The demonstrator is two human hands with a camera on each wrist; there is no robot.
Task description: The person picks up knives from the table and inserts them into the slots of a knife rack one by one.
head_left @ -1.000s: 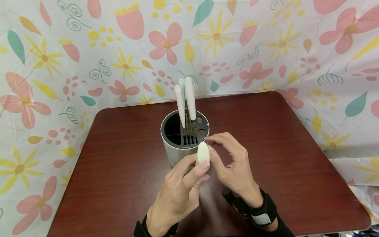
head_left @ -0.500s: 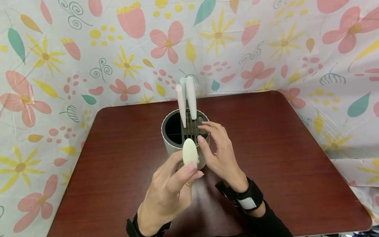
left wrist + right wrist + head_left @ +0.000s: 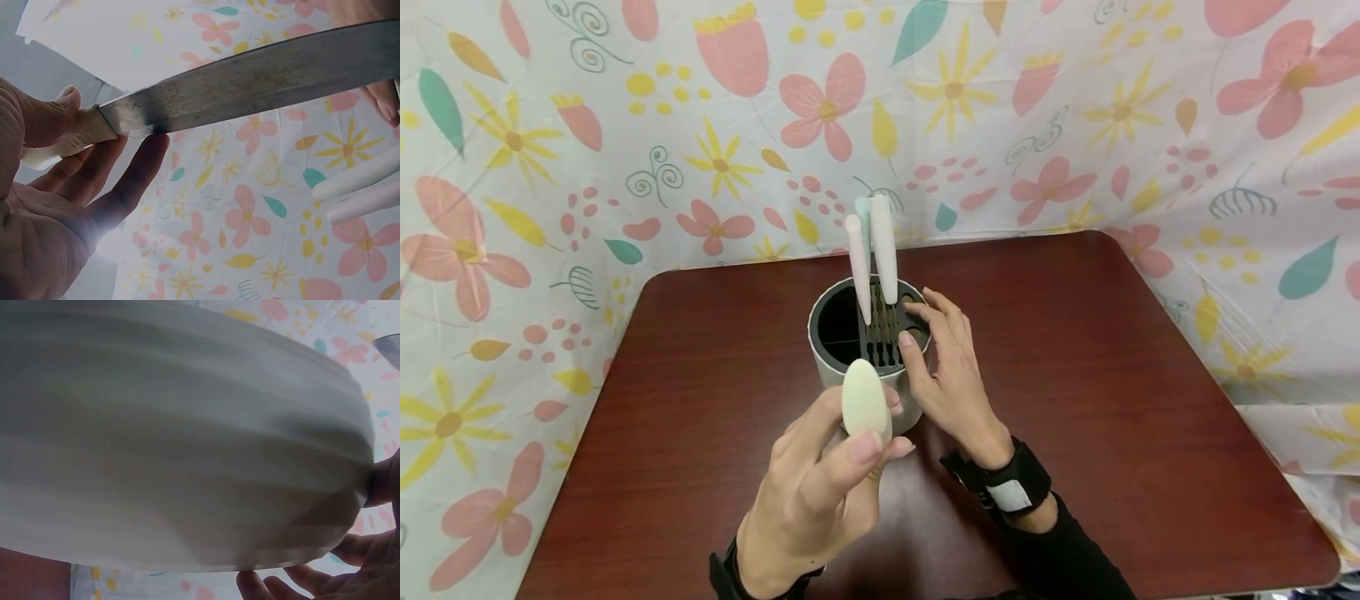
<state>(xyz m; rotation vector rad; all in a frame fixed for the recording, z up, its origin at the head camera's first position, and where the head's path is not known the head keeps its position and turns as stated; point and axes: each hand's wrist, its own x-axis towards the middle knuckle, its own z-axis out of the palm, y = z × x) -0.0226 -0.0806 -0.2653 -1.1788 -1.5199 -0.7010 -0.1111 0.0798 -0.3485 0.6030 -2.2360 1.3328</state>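
Observation:
My left hand (image 3: pixel 820 492) grips a knife (image 3: pixel 863 396) by its cream handle, whose rounded end faces the head camera. In the left wrist view the broad, stained blade (image 3: pixel 250 84) extends out past the fingers. Just beyond stands a round, off-white knife holder (image 3: pixel 829 371) with a black slotted insert (image 3: pixel 880 354). My right hand (image 3: pixel 951 383) holds the right side of its rim, with thumb and fingers around the edge. The right wrist view shows the ribbed holder wall (image 3: pixel 187 437) with fingertips against it. Whether the blade touches the holder is hidden.
Pink (image 3: pixel 858 267), pale blue (image 3: pixel 862 212) and white (image 3: pixel 884 250) handles stand up from the holder's slots. The holder sits on a dark red-brown table (image 3: pixel 700 433). A flower-patterned cloth (image 3: pixel 662 150) hangs behind and along the sides.
My left hand has moved left and towards the camera with the knife. The right hand has left the knife's handle, moved left and taken hold of the holder's rim.

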